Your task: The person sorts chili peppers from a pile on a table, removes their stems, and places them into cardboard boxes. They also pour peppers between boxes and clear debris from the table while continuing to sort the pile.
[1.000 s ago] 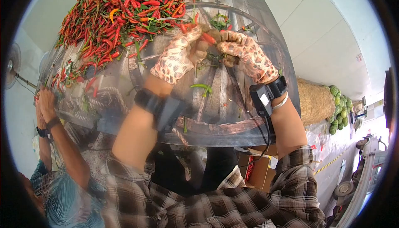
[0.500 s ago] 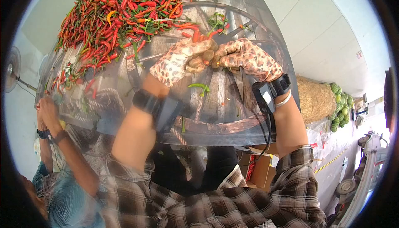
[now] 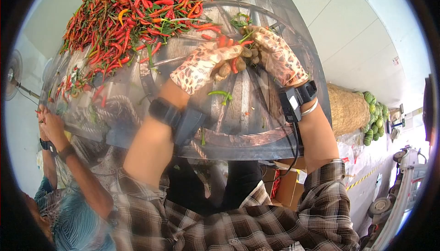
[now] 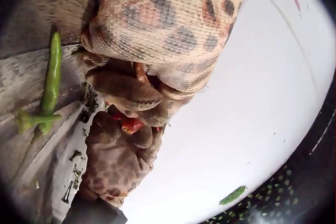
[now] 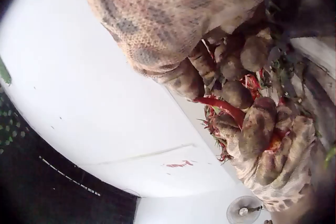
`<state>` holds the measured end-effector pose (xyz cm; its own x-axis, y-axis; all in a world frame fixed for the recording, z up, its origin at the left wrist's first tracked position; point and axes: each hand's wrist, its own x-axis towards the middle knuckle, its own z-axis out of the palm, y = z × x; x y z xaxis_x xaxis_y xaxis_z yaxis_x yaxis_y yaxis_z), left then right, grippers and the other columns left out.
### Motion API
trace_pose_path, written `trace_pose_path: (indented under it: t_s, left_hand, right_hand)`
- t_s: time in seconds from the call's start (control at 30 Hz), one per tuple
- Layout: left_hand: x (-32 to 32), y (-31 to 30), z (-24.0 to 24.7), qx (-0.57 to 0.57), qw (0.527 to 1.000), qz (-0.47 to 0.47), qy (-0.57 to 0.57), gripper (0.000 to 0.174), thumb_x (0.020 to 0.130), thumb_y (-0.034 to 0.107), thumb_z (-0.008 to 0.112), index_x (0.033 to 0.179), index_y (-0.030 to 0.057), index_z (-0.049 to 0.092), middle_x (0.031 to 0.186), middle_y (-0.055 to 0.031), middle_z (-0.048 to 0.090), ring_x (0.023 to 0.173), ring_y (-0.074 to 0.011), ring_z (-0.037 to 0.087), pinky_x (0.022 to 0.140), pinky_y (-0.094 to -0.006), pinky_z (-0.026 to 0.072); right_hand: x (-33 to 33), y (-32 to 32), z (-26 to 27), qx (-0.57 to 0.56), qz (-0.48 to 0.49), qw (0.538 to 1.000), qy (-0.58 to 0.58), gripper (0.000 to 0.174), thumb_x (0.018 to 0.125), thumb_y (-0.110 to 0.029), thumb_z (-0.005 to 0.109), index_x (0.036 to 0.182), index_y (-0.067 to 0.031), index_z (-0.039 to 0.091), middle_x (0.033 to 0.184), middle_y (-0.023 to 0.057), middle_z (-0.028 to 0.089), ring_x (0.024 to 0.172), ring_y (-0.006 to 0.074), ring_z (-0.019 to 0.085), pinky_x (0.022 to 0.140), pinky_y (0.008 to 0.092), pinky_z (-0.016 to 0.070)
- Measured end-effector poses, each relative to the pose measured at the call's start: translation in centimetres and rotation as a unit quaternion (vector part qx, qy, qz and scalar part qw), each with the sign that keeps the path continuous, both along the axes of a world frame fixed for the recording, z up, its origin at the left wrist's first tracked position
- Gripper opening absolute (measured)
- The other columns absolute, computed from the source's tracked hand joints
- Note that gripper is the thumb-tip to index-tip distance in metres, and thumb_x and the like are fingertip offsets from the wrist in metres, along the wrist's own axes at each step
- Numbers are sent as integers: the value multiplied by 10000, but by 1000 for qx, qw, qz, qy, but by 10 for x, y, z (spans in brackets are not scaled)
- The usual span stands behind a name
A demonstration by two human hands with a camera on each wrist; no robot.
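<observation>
Both hands wear gloves with dark spots and soiled fingertips, and they meet above the table (image 3: 231, 127) in the head view. My left hand (image 3: 197, 65) grips several red chili peppers (image 3: 222, 41), some standing out above the fingers, and one (image 3: 235, 64) showing below them. My right hand (image 3: 279, 56) is close beside it and pinches a red chili pepper (image 5: 223, 107) that spans the gap between the hands in the right wrist view. A green stem (image 3: 247, 35) shows at the right fingertips. A green chili pepper (image 4: 51, 82) lies on the table below the hands.
A large heap of red chilies (image 3: 137, 17) covers the table's far left. Leafy scraps (image 3: 240, 20) lie beyond the hands. At the left edge another person's hands (image 3: 51, 125) work near smaller bits. A woven sack (image 3: 348, 109) and striped green melons (image 3: 376, 118) stand at right.
The right hand first drew close to the left, then moved slightly up and away, with a chili and green stem now showing at its fingertips. The left hand keeps its chilies.
</observation>
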<state>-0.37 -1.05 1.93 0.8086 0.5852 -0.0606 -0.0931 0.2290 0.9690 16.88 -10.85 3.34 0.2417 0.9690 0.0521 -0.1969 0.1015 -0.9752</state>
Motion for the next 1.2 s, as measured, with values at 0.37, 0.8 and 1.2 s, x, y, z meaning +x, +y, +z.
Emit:
trace_pose_path:
  t_s: [0.37,0.8,1.2]
  left_hand:
    - [4,7,-13,-102,994,0,-29,359,888,213,622,1198,39,579,1066,-19,625,932,-80,591,774,-213,483]
    - [0,10,-14,-6,988,-151,21,221,839,271,693,921,72,645,772,25,628,567,-19,520,449,-154,365]
    - [2,13,-14,-31,991,-125,-26,270,865,305,657,1027,89,645,748,25,600,601,-31,534,445,-176,394]
  right_hand:
    - [1,-3,2,-15,78,995,-63,323,903,-183,560,1169,-1,581,1055,91,636,933,145,613,793,274,498]
    - [3,-2,-8,134,19,818,-560,386,856,-77,547,1239,-29,528,1217,150,571,1139,287,538,973,356,434]
    - [-23,2,1,-62,-102,990,75,250,949,-275,504,995,-52,608,753,-6,562,578,63,492,510,199,396]
